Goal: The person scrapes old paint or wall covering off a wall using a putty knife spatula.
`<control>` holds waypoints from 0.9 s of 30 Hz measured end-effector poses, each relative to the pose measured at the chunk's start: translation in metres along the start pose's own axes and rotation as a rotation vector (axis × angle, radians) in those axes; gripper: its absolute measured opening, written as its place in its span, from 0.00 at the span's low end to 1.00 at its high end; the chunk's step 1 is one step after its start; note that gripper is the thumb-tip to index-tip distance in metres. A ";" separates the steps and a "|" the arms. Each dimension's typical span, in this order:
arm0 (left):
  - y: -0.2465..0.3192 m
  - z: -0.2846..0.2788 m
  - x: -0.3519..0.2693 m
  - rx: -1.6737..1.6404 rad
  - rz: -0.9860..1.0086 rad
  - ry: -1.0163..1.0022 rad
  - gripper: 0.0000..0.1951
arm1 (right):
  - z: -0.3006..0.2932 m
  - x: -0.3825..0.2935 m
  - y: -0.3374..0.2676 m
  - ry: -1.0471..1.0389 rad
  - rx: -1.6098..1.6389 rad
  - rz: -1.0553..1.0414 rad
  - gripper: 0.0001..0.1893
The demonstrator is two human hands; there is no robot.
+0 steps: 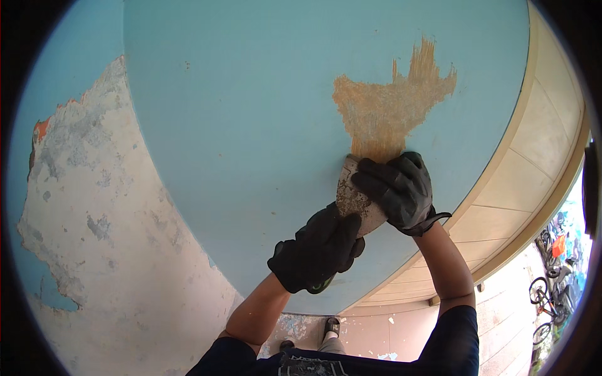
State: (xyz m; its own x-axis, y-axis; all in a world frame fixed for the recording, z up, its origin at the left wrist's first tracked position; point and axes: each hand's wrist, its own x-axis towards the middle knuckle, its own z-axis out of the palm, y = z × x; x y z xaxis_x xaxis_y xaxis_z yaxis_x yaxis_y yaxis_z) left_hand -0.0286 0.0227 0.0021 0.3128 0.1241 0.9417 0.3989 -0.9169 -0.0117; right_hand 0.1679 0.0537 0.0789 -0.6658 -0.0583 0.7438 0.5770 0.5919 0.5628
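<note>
A wide scraper (pixel 353 197) with a crusted, spattered blade lies against a light-blue painted wall (pixel 235 117). My left hand (pixel 320 249), in a black glove, is wrapped around its handle, and only the green-and-black end of the handle shows below the fist. Across the blade rest the fingers of my gloved right hand (pixel 397 192), which hide the blade's right side. The blade's upper edge meets the bottom of a bare tan patch (pixel 385 108) with ragged, streaked borders, where the blue paint is gone.
To the left, a side wall (pixel 108 188) shows a large stripped whitish area. A cream tiled ledge (pixel 512 188) curves along the right. Paint flakes (pixel 294 324) litter the floor near my sandalled foot (pixel 332 326). Bicycles (pixel 543 301) stand far below at right.
</note>
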 end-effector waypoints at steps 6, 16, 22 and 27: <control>-0.002 -0.012 0.011 -0.729 -1.030 -0.476 0.16 | 0.002 -0.001 0.003 -0.017 0.005 0.021 0.18; -0.008 0.002 -0.013 -0.213 -0.352 -0.233 0.20 | 0.002 -0.003 -0.006 -0.063 0.002 0.113 0.17; -0.011 -0.004 -0.008 0.283 0.007 -0.142 0.20 | -0.001 0.007 -0.004 -0.044 -0.009 0.151 0.17; -0.002 -0.007 -0.003 0.030 -0.152 -0.189 0.20 | 0.002 0.000 -0.004 -0.072 -0.017 0.119 0.18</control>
State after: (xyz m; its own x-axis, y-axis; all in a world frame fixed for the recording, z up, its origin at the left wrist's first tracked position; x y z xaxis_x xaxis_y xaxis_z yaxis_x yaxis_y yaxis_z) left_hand -0.0369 0.0213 0.0015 0.4019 0.3314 0.8536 0.4784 -0.8709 0.1129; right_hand 0.1648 0.0523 0.0755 -0.6237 0.0698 0.7785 0.6616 0.5776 0.4783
